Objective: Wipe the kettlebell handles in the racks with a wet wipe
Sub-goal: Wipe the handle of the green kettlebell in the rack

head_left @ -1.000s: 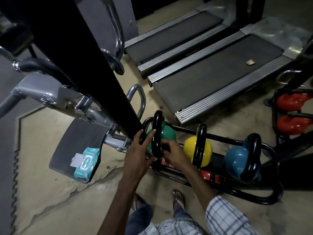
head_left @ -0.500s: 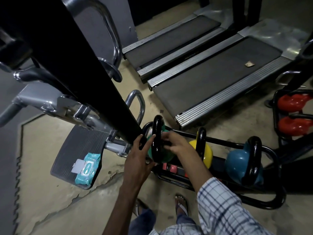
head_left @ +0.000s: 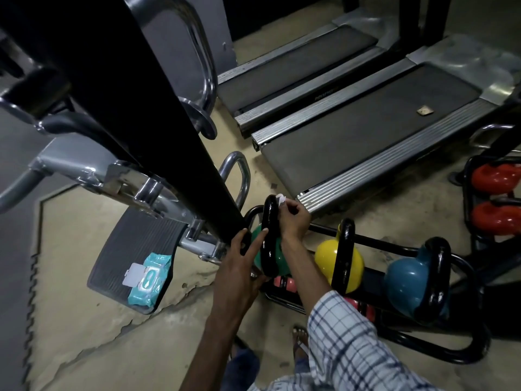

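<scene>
Chg: your R hand [head_left: 293, 221] has climbed from mid-handle to the top bend of the green bell's [head_left: 277, 251] handle [head_left: 270, 238]. Stroke looks near its end; this handle is prob. almost done. Yellow [head_left: 324, 258] and blue [head_left: 406, 280] bells wait toward 3 o'clock on the rack [head_left: 380, 245].

R hand: fingers curled, pinching the wipe [head_left: 281, 199] onto the handle; a white corner shows at 12 o'clock.

L hand [head_left: 239, 266]: fingers hooked on the rack's end rail, thumb straight against the handle, at its 9 o'clock.

Wipe pack [head_left: 149, 277] lies further out at 9 o'clock.
</scene>
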Tool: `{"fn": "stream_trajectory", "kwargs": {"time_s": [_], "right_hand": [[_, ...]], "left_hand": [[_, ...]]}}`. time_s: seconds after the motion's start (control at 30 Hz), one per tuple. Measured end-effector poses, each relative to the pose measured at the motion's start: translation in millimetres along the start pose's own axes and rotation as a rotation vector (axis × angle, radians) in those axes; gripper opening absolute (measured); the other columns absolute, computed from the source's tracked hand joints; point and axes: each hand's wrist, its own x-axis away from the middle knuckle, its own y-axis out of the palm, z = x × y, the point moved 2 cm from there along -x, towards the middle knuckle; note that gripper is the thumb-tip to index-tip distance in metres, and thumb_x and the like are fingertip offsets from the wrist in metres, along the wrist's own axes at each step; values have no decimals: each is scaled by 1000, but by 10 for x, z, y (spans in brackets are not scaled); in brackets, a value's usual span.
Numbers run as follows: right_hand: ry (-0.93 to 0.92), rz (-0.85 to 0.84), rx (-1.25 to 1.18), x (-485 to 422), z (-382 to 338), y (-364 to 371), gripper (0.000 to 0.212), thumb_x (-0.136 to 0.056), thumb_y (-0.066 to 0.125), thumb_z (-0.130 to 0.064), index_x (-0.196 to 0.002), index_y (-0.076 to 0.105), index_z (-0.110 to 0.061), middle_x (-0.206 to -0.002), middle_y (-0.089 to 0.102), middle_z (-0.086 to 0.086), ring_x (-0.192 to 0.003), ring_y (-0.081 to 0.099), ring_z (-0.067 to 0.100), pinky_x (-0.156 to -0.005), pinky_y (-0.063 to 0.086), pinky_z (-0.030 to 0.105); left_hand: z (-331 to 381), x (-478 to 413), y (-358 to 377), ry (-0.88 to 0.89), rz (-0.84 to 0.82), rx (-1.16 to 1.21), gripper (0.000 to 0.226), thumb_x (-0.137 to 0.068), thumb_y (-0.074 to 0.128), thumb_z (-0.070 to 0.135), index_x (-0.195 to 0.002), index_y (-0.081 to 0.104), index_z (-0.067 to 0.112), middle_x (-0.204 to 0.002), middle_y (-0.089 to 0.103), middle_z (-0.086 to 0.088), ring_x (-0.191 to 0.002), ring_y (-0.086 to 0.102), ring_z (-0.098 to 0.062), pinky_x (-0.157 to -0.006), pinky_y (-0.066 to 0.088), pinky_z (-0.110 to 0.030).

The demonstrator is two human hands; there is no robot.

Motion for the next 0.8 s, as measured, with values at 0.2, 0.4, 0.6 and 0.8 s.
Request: {"fn": "stream_trajectory", "kwargs": {"time_s": [0.2,0.4,0.6,0.8], "right_hand": [[-42,-134,138,-172,-108,-29,12,-84,77,-9,-75,74,-14,-79,72,6,-75,65,16,-78,56,33],[-235,-249,300,-175,-303,-106,10,-85,77,-10,-92,76,-2,-81,72,5,-75,67,13,-78,57,26],[-476,-520,696,-178,-579,-46,16,-78,84,-31,-83,78,-17,-78,74,-5,-72,68,5,-67,55,24],[-619,-665,1076,-224,-892,242,21,-79,83,-29,-91,81,-12,-86,77,4,-75,69,14,-63,44,23]], "left_hand": [[-17,4,7,16,11,10,114,-73,88,27,-153,11,56,-164,19,-1,-139,43,-25,-97,53,-38],[-34,-19,11,10,17,26,119,-70,89,26,-152,8,59,-163,16,2,-137,43,-23,-95,56,-39],[-50,11,33,6,19,41,117,-71,89,25,-153,12,57,-162,20,0,-134,47,-23,-89,59,-41],[-31,0,30,14,28,29,113,-72,88,28,-154,15,54,-163,18,0,-136,44,-24,-96,56,-39]]}}
